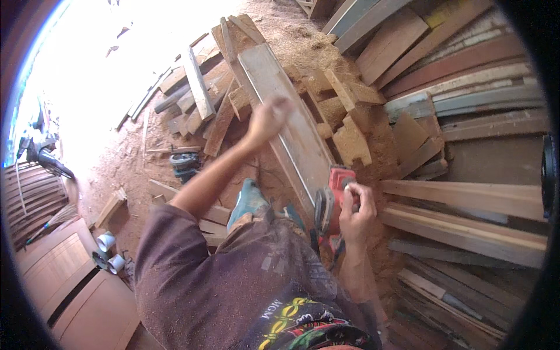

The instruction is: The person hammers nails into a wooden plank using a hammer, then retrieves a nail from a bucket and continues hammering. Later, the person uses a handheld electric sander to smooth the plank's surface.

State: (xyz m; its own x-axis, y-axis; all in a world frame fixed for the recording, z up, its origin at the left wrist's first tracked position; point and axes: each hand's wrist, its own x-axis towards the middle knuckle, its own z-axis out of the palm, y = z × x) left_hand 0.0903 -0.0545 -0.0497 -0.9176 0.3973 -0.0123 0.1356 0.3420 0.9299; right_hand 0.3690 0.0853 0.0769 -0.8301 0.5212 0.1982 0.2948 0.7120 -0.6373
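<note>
A long board (286, 87) with a pale, worn face lies lengthwise in front of me on a wooden plank support (226, 44). My left hand (271, 121) is over the middle of the board, its fingers smeared by motion; whether they press on the wood I cannot tell. At the board's near right end, a red handheld power tool (337, 181) is tipped on its side, with a dark round part facing left. My right hand (359, 210) has its fingers bent round the tool's dark knob. The tool's exact kind does not show clearly.
Wood offcuts (350, 137) lie on both sides of the board over sawdust-covered ground. Stacked planks (466, 198) crowd the right side. A dark teal power tool (185, 163) sits on the ground to the left. Wooden panels (64, 268) and white cups (106, 240) are at lower left.
</note>
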